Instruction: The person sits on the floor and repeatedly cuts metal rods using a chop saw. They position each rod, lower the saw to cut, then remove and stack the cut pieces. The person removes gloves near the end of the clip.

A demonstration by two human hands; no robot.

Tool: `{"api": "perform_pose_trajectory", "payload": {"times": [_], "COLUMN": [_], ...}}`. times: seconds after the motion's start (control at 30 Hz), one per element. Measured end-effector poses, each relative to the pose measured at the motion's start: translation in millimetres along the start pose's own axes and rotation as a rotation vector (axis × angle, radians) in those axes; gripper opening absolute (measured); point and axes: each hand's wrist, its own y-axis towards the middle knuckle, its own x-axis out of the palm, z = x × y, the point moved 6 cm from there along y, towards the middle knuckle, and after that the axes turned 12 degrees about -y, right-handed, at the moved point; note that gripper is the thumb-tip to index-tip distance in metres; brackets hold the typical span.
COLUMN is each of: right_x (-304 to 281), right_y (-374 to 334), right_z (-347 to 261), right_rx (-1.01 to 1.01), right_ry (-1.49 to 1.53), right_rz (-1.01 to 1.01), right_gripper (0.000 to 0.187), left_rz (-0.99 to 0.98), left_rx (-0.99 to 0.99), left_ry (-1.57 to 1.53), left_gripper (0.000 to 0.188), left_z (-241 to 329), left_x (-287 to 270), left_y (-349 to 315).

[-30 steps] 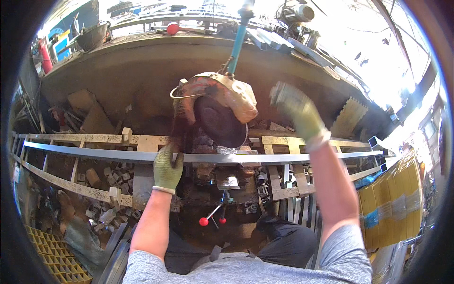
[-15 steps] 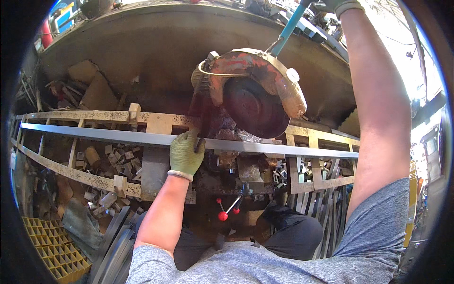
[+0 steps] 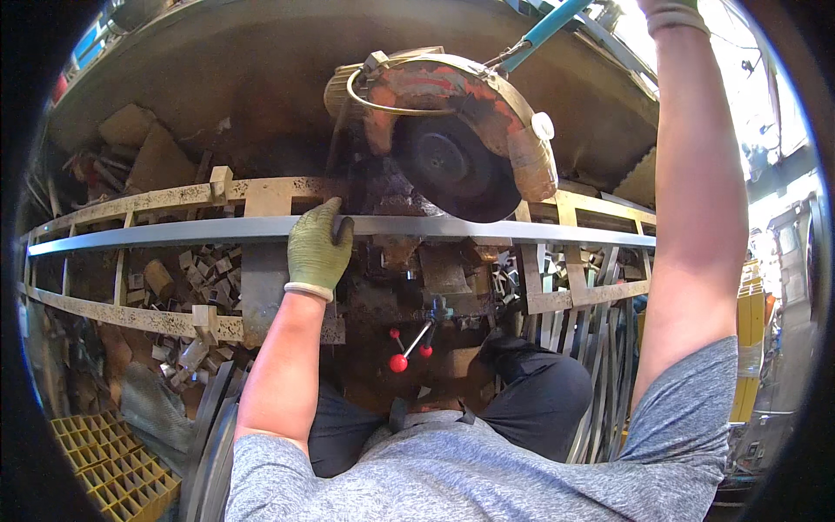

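A long silver metal bar (image 3: 178, 232) lies across a pale, ladder-like frame. My left hand (image 3: 317, 252), in a green knitted glove, grips the bar left of the saw, fingers over its far side and thumb to the right. Just right of that hand is a cut-off saw with a worn orange guard (image 3: 417, 83) and a dark round blade (image 3: 448, 165), whose lower edge comes down to the bar. A blue-green handle (image 3: 544, 35) rises from the guard toward the upper right. My right hand (image 3: 674, 13), gloved too, is at the top edge beyond the handle; its fingers are out of view.
Under the frame (image 3: 178, 322) lie many short metal offcuts (image 3: 209, 283). A lever with red knobs (image 3: 398, 362) stands before my lap. Long bars (image 3: 600, 365) lean at the right, others (image 3: 209, 435) at the left. A yellow gridded crate (image 3: 117, 461) is at the lower left.
The whole scene has shifted up and slightly left in view. My right hand has moved farther out past the top edge. My left hand stays on the bar, beside the saw.
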Motion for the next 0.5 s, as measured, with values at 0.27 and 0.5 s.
{"api": "perform_pose_trajectory", "payload": {"times": [0.27, 0.5], "right_x": [46.9, 107.7], "right_y": [-86.3, -141.3], "right_z": [50.8, 58.1], "right_rx": [0.354, 0.931], "right_ry": [0.688, 2.434], "right_rz": [-0.157, -0.03], "right_gripper": [0.019, 0.018], "left_rz": [0.031, 0.103], "left_rx": [0.098, 0.119], "left_ry": [-0.034, -0.052], "left_gripper": [0.042, 0.035], "left_z": [6.3, 8.5], "left_x": [1.8, 1.8], "left_y": [-16.4, -16.1]}}
